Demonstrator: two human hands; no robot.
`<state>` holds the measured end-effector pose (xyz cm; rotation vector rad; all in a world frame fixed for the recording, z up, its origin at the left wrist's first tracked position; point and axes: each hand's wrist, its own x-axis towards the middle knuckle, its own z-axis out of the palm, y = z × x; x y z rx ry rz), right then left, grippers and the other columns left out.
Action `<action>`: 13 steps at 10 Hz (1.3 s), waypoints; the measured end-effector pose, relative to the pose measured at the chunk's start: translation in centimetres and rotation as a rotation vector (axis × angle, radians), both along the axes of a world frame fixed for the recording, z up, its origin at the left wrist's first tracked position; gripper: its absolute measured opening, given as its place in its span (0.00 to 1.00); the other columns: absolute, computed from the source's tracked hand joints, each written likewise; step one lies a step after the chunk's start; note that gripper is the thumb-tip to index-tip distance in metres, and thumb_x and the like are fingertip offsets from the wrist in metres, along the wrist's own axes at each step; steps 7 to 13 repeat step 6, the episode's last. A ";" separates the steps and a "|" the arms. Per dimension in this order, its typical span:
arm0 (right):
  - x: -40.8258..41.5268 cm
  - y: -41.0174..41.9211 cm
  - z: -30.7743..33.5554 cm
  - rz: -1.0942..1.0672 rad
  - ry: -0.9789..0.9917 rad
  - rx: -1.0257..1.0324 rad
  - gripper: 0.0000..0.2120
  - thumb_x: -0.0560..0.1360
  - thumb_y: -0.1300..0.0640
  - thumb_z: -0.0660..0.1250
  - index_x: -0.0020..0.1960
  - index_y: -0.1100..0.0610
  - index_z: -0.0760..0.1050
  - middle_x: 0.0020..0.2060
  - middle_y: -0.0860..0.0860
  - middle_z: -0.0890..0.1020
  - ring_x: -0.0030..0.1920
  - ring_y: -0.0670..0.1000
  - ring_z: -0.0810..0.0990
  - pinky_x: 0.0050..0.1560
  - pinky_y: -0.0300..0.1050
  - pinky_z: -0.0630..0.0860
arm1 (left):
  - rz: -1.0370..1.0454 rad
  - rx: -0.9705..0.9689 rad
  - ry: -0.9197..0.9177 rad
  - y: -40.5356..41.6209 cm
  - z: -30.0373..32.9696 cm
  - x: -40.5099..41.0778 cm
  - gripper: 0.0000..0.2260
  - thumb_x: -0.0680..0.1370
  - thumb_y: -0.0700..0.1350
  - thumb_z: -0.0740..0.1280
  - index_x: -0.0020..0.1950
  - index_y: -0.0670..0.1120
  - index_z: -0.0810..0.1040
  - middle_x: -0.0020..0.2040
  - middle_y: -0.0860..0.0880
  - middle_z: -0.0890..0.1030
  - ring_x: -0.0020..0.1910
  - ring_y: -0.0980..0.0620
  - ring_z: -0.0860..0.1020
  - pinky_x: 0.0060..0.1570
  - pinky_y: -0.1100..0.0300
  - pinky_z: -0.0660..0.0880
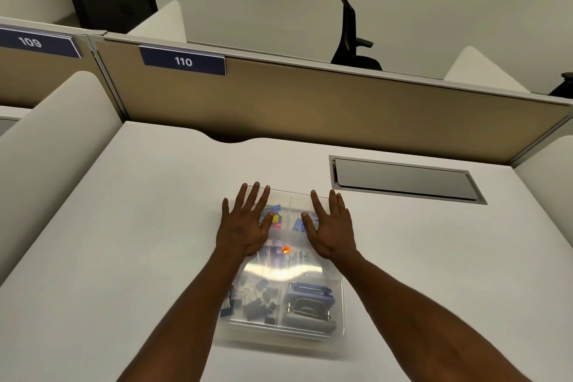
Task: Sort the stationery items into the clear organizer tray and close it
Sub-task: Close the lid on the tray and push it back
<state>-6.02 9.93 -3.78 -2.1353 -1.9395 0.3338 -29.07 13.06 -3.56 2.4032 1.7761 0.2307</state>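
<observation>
The clear organizer tray [339, 313] lies on the white desk in front of me with its clear lid down over the compartments. Through the lid I see black binder clips [257, 302] at the near left, a blue and grey stapler or punch [310, 304] at the near right, and blue, yellow and pink bits [277, 220] at the far side. My left hand [245, 223] lies flat with spread fingers on the lid's far left part. My right hand [330, 228] lies flat on the far right part. Both press on the lid.
A grey cable hatch [406, 178] is set into the desk at the far right. A tan partition [310, 102] with a "110" label [183, 61] walls the desk's back. White side dividers stand left and right. A black chair [352, 37] is beyond the partition.
</observation>
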 end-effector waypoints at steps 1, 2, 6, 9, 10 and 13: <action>0.1 0.1 -0.1 -0.011 0.003 -0.011 0.32 0.79 0.32 0.48 0.80 0.39 0.45 0.81 0.54 0.47 0.81 0.56 0.43 0.79 0.59 0.50 | -0.001 -0.023 0.007 0.1 0.1 0.0 0.35 0.74 0.69 0.32 0.79 0.57 0.42 0.81 0.52 0.42 0.80 0.48 0.43 0.77 0.40 0.49; 0.1 0.1 -0.1 -0.016 -0.006 -0.017 0.32 0.79 0.31 0.48 0.79 0.39 0.45 0.81 0.54 0.48 0.81 0.56 0.44 0.78 0.61 0.51 | -0.009 -0.031 0.041 0.3 0.4 0.1 0.33 0.77 0.67 0.39 0.80 0.57 0.46 0.81 0.51 0.46 0.80 0.47 0.46 0.76 0.40 0.52; -0.1 0.2 3.6 0.073 -0.069 -0.245 0.35 0.80 0.33 0.48 0.80 0.43 0.38 0.80 0.56 0.38 0.80 0.58 0.36 0.77 0.65 0.43 | 0.009 -0.190 0.178 0.2 2.9 1.5 0.28 0.82 0.60 0.45 0.80 0.52 0.42 0.81 0.47 0.42 0.80 0.42 0.43 0.75 0.37 0.50; -0.1 0.2 3.6 0.073 -0.069 -0.245 0.35 0.80 0.33 0.48 0.80 0.43 0.38 0.80 0.56 0.38 0.80 0.58 0.36 0.77 0.65 0.43 | 0.009 -0.190 0.178 0.2 2.9 1.5 0.28 0.82 0.60 0.45 0.80 0.52 0.42 0.81 0.47 0.42 0.80 0.42 0.43 0.75 0.37 0.50; -0.1 0.2 3.6 0.073 -0.069 -0.245 0.35 0.80 0.33 0.48 0.80 0.43 0.38 0.80 0.56 0.38 0.80 0.58 0.36 0.77 0.65 0.43 | 0.009 -0.190 0.178 0.2 2.9 1.5 0.28 0.82 0.60 0.45 0.80 0.52 0.42 0.81 0.47 0.42 0.80 0.42 0.43 0.75 0.37 0.50; -0.1 0.2 3.6 0.073 -0.069 -0.245 0.35 0.80 0.33 0.48 0.80 0.43 0.38 0.80 0.56 0.38 0.80 0.58 0.36 0.77 0.65 0.43 | 0.009 -0.190 0.178 0.2 2.9 1.5 0.28 0.82 0.60 0.45 0.80 0.52 0.42 0.81 0.47 0.42 0.80 0.42 0.43 0.75 0.37 0.50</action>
